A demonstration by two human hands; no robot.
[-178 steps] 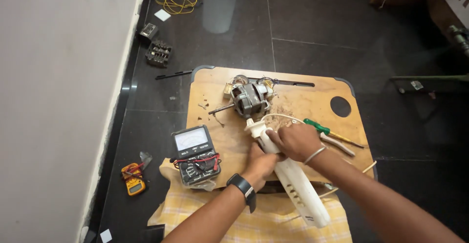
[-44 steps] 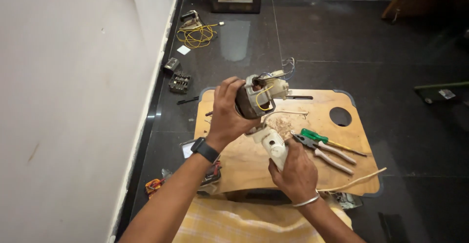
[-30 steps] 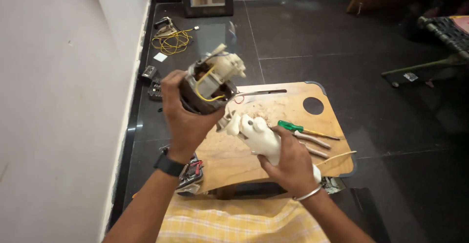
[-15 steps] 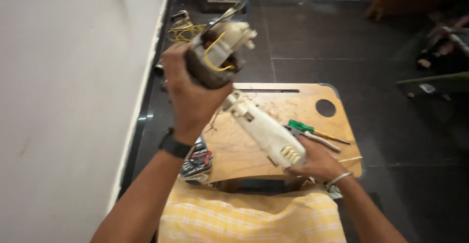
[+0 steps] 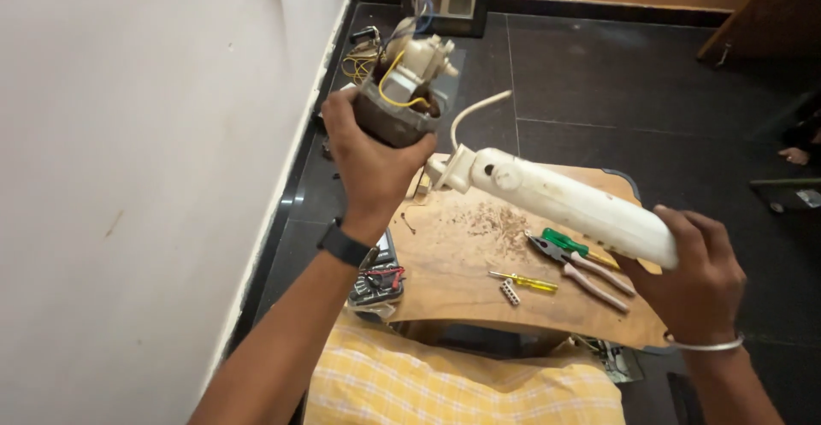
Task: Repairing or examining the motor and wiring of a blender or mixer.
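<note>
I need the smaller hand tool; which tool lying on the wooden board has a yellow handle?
The small screwdriver, lying near the board's front edge. The green-handled screwdriver and the pink-handled pliers lie further right.

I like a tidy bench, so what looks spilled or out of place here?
A patch of brown crumbs or shavings is scattered on the wooden board, beside the pliers. The motor in the left hand has its yellow wiring bare, and the white housing in the right hand is grimy.
</note>
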